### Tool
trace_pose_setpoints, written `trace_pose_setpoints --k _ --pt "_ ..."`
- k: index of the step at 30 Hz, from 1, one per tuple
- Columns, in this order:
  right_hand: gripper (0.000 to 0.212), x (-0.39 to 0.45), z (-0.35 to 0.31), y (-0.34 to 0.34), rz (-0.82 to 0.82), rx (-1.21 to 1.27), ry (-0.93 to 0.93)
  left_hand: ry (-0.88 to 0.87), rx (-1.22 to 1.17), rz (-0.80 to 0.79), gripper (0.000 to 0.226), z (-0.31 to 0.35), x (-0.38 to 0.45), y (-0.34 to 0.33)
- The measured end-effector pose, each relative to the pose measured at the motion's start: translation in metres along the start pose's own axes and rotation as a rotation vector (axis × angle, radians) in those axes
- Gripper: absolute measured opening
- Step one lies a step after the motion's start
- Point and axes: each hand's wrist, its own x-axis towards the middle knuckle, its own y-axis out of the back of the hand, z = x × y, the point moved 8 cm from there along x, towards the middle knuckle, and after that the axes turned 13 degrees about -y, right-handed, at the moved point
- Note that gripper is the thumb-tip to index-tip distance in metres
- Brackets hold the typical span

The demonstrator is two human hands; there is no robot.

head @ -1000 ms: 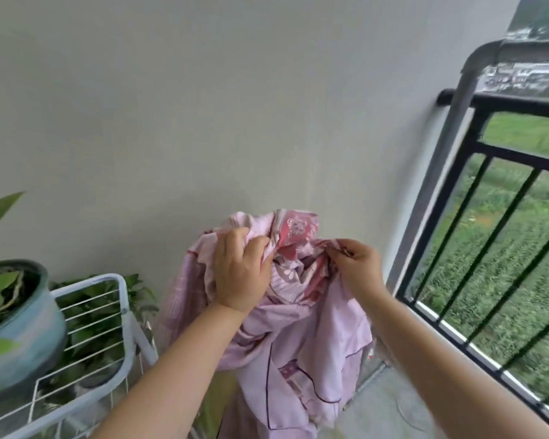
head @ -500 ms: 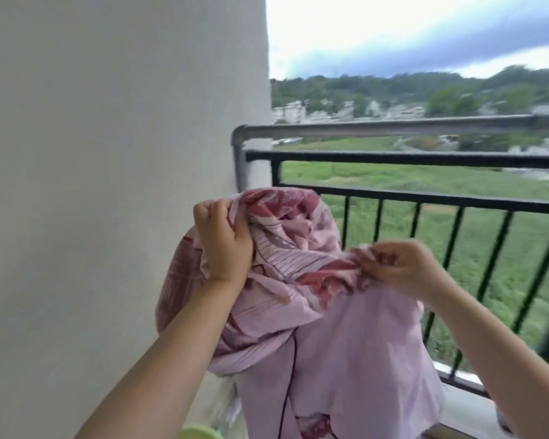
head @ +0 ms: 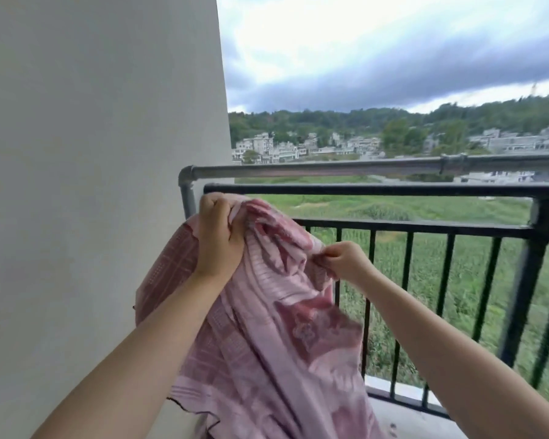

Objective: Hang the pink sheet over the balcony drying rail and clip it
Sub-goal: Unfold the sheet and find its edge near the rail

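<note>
Below one grey drying rail, two hands grip one pink sheet.

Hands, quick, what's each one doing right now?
Left hand: fist closed around bunched pink patterned cotton sheet.
Right hand: pinching the sheet's edge.

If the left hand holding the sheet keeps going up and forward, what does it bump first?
Probably the black railing just above the left hand; the grey drying rail is beyond, though depth is unclear.

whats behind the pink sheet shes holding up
Behind the pink sheet, gripped by the left hand and pinched by the right hand, stand the grey drying rail, the black railing and the wall. Their lower parts are covered.
</note>
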Motion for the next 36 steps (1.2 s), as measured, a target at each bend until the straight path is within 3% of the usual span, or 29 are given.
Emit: trace_pose_setpoints --k 2,4,7,8,10,11,13,17,20,23,26,28,31,36 --pt "0.017 0.011 -0.003 0.025 0.133 0.146 0.003 -0.089 0.003 -0.103 0.012 -0.008 -0.003 -0.001" --pt "0.022 0.015 -0.017 0.051 0.202 0.259 0.03 -0.15 -0.003 -0.305 0.016 -0.017 -0.013 -0.006" --pt "0.019 0.006 -0.073 0.073 0.267 0.176 0.227 0.048 -0.046 -0.791 0.012 -0.034 -0.04 -0.022" --pt "0.02 0.0 -0.096 0.072 0.302 0.046 0.304 0.169 -0.088 -0.866 0.006 -0.035 -0.047 -0.023" --pt "0.023 -0.015 -0.128 0.05 0.305 -0.221 0.406 0.35 -0.197 -0.728 0.019 -0.029 -0.043 -0.021" --pt "0.024 -0.018 -0.135 0.035 0.28 -0.299 0.436 0.383 -0.21 -0.625 0.028 -0.024 -0.037 -0.022" --pt "0.023 -0.02 -0.136 0.014 0.26 -0.358 0.454 0.375 -0.106 -0.572 0.036 -0.011 -0.032 -0.034" --pt "0.021 -0.015 -0.121 0.007 0.199 -0.328 0.402 0.374 0.111 -0.483 0.028 -0.014 -0.039 -0.048" --pt "0.018 -0.016 -0.115 0.015 0.194 -0.286 0.422 0.374 0.043 -0.348 0.037 -0.012 -0.033 -0.047" --pt "0.016 -0.02 -0.11 0.02 0.171 -0.262 0.443 0.333 -0.047 -0.377 0.051 0.0 -0.032 -0.055" --pt "0.013 -0.029 -0.103 0.032 0.18 -0.177 0.443 0.244 -0.011 -0.337 0.033 0.005 -0.029 -0.053" --pt "0.015 -0.039 -0.091 0.029 0.145 -0.139 0.434 0.276 -0.007 -0.259 0.025 0.004 -0.027 -0.046" --pt "0.039 -0.052 -0.046 -0.004 0.078 -0.3 0.343 0.362 0.014 -0.181 0.024 -0.005 -0.026 -0.033" --pt "0.034 -0.056 0.04 -0.061 -0.019 -0.499 0.088 0.416 0.085 -0.165 0.032 -0.027 -0.028 -0.019"
